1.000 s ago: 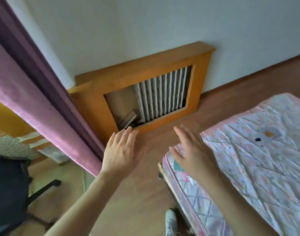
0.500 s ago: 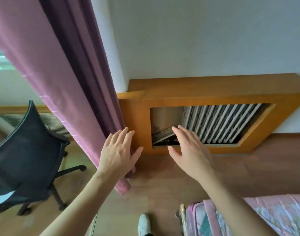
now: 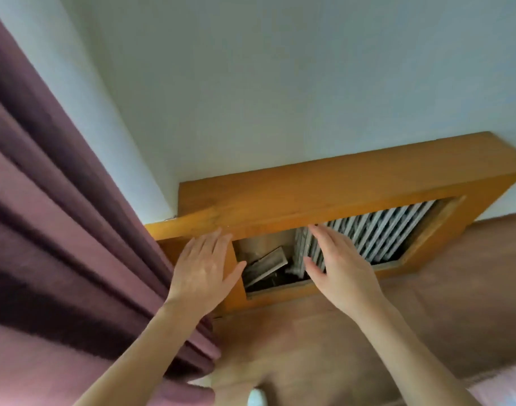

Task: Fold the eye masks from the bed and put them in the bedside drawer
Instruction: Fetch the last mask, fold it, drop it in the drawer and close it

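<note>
- We hold the left hand point(image 3: 202, 272) and the right hand point(image 3: 343, 272) out in front of us, palms down, fingers straight and slightly fanned, thumbs out to the side; neither hand grips anything.
- Beyond the fingertips stands a wooden radiator cover point(image 3: 333, 190), an orange-brown box set against the wall, with a rectangular opening in its front.
- Inside the opening, past the right fingertips, we see the pale vertical ribs of a radiator point(image 3: 382, 232).
- Between the two thumbs, in the left part of the same opening, a flat grey slab point(image 3: 267, 266) leans at a tilt over dark clutter that we cannot identify.
- The left fingertips overlap the cover's left frame in the picture; we cannot tell whether they touch it.
- To the left of the left hand hangs a mauve curtain point(image 3: 60, 244) in heavy folds, its hem reaching the floor beside our left forearm.
- Below both wrists lies a brown wooden floor point(image 3: 444, 306).
- Above the cover rises a plain pale wall point(image 3: 280, 83).
- At the lower right corner, beside the right forearm, shows a strip of pink bedding point(image 3: 505, 386).
- No eye mask and no bedside drawer lie within view.
</note>
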